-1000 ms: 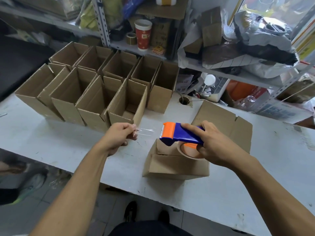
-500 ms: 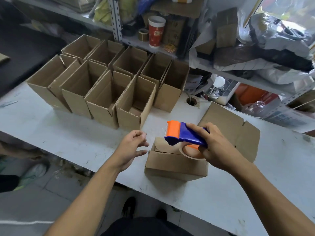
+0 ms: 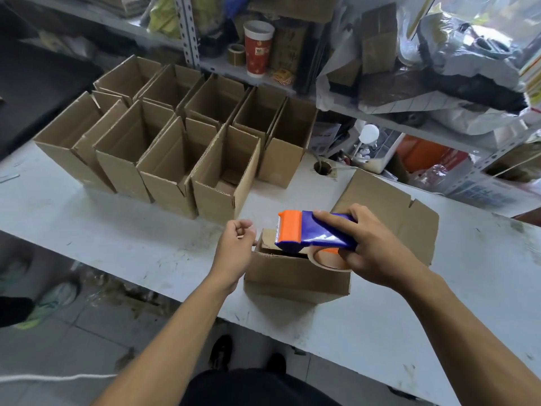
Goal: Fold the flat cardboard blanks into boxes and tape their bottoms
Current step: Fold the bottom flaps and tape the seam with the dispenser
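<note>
Tabletop (image 3: 117, 238): finished boxes (image 3: 175, 148) stand behind the current box (image 3: 295, 276), bottom untaped. My right hand (image 3: 371, 247) grips the tape dispenser (image 3: 316, 232); left hand (image 3: 235, 247) loosely curled, holding nothing I can see.

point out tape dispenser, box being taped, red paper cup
tape dispenser (image 3: 319, 233): head view, blue body.
box being taped (image 3: 292, 278): head view, near side wall.
red paper cup (image 3: 258, 52): head view, printed side.

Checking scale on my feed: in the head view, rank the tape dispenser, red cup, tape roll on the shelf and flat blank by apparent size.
1. Flat blank
2. Tape dispenser
3. Red cup, though it stands farther back, so it may look smaller than it is
4. Tape roll
</note>
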